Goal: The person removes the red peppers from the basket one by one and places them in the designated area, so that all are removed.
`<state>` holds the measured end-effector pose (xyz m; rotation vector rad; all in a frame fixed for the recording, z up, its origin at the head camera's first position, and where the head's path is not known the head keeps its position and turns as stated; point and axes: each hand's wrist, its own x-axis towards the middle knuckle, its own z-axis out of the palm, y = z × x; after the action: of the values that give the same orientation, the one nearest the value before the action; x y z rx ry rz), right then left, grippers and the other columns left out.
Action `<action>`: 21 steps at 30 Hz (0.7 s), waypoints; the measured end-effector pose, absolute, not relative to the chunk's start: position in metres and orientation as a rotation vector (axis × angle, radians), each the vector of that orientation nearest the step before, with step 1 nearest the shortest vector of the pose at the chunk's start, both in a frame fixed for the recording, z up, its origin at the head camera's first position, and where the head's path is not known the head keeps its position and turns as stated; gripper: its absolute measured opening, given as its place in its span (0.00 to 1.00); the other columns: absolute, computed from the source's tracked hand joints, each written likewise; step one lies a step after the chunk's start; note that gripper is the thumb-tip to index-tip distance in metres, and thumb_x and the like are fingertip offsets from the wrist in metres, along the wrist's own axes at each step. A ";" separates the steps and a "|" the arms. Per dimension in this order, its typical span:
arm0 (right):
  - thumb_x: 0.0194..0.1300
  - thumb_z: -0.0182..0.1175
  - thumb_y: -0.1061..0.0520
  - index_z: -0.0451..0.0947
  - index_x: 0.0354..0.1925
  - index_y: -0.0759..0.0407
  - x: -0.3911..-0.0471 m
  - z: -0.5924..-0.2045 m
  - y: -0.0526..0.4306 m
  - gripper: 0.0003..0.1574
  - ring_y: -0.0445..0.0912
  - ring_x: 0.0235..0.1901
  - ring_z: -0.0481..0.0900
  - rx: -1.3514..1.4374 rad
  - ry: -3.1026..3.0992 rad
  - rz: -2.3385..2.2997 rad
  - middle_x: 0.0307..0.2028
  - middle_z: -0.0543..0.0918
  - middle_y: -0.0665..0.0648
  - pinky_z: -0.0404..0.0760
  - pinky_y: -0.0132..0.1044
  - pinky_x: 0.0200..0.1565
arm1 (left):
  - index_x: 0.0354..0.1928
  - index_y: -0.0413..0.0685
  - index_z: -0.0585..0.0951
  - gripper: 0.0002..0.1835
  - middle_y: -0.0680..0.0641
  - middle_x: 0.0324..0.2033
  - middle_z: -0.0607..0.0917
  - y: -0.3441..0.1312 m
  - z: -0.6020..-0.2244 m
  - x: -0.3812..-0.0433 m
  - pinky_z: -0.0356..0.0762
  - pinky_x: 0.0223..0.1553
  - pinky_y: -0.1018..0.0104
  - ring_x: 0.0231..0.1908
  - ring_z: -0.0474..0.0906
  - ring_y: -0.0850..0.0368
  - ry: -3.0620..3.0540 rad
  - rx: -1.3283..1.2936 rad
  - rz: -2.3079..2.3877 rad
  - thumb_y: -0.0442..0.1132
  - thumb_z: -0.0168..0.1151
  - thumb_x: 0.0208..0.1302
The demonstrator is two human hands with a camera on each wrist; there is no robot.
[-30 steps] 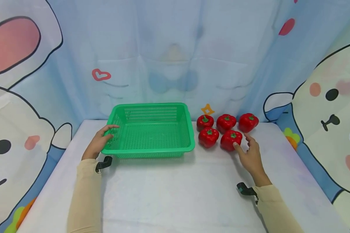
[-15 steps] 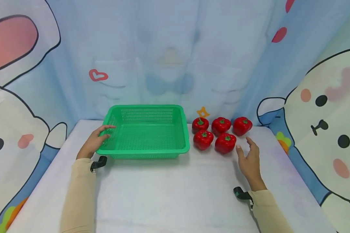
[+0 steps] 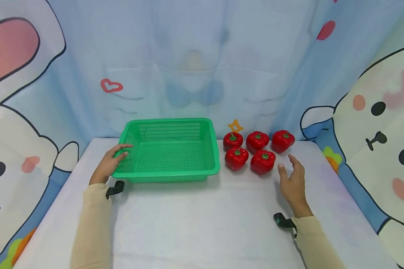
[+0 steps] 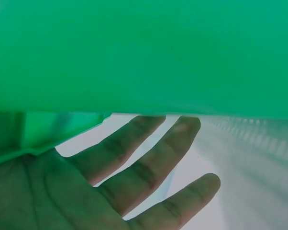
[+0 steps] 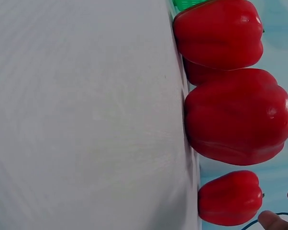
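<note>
My left hand (image 3: 107, 164) grips the left rim of a green plastic basket (image 3: 168, 174), with thumb and index finger reaching over the edge. Below that rim, the left wrist view shows its other fingers (image 4: 149, 177) stretched out and spread. Several glossy red bell peppers with green stems stand in two rows right of the basket. My right hand (image 3: 294, 186) hovers just right of the front-right bell pepper (image 3: 263, 161), thumb and fingers apart, holding nothing. The right wrist view shows its fingertips (image 5: 273, 221) close to a bell pepper (image 5: 230, 198), apart from it.
A white cloth covers the table (image 3: 195, 224). Behind it hangs a light blue curtain (image 3: 188, 48) printed with cartoon animals. The back-right bell pepper (image 3: 282, 141) stands near the curtain. A dark wrist strap mount (image 3: 283, 220) sits at the right sleeve.
My right hand has drawn back to the right, away from the front-right bell pepper. The left hand stays on the basket rim. The head view has shifted slightly.
</note>
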<state>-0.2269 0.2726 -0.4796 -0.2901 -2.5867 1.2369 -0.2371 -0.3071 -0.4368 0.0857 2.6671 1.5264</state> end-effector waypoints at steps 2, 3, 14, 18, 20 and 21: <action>0.76 0.43 0.41 0.41 0.79 0.50 -0.226 -0.476 0.273 0.42 0.61 0.75 0.47 -0.291 -2.582 1.250 0.76 0.49 0.65 0.56 0.67 0.68 | 0.72 0.50 0.66 0.26 0.39 0.77 0.51 -0.306 -0.438 -0.236 0.47 0.68 0.30 0.76 0.42 0.34 2.690 0.083 1.514 0.50 0.46 0.77; 0.76 0.43 0.41 0.42 0.79 0.50 -0.226 -0.475 0.272 0.42 0.61 0.75 0.47 -0.289 -2.580 1.253 0.76 0.49 0.65 0.56 0.67 0.68 | 0.72 0.50 0.66 0.27 0.38 0.77 0.52 -0.305 -0.438 -0.235 0.47 0.68 0.30 0.76 0.43 0.34 2.705 0.076 1.499 0.51 0.45 0.77; 0.72 0.54 0.47 0.48 0.77 0.56 -0.206 -0.441 0.267 0.44 0.62 0.75 0.48 -0.109 -2.584 0.920 0.75 0.49 0.67 0.61 0.71 0.62 | 0.71 0.48 0.68 0.38 0.32 0.71 0.64 -0.293 -0.417 -0.225 0.61 0.62 0.32 0.67 0.62 0.28 3.075 -0.138 1.142 0.65 0.26 0.75; 0.69 0.57 0.44 0.47 0.77 0.60 -0.192 -0.425 0.261 0.50 0.69 0.74 0.42 -0.017 -2.686 0.776 0.75 0.45 0.72 0.51 0.75 0.63 | 0.72 0.44 0.66 0.38 0.31 0.69 0.67 -0.272 -0.399 -0.215 0.63 0.60 0.32 0.66 0.64 0.29 3.257 -0.066 0.996 0.64 0.27 0.75; 0.66 0.59 0.40 0.46 0.77 0.59 -0.187 -0.416 0.254 0.54 0.73 0.74 0.38 0.080 -2.751 0.686 0.76 0.43 0.73 0.43 0.76 0.65 | 0.73 0.44 0.63 0.38 0.29 0.70 0.63 -0.252 -0.388 -0.204 0.60 0.63 0.30 0.68 0.59 0.26 3.305 0.027 0.862 0.64 0.29 0.75; 0.64 0.60 0.38 0.45 0.78 0.58 -0.183 -0.413 0.249 0.57 0.74 0.74 0.37 0.138 -2.779 0.638 0.76 0.42 0.72 0.39 0.77 0.65 | 0.75 0.45 0.61 0.38 0.28 0.71 0.60 -0.239 -0.383 -0.197 0.57 0.64 0.29 0.69 0.57 0.25 3.306 0.085 0.778 0.64 0.30 0.75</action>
<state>-0.1834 0.2489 -0.4128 0.1376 -2.7786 0.6380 -0.1969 -0.2391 -0.3827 0.0851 3.3056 0.7780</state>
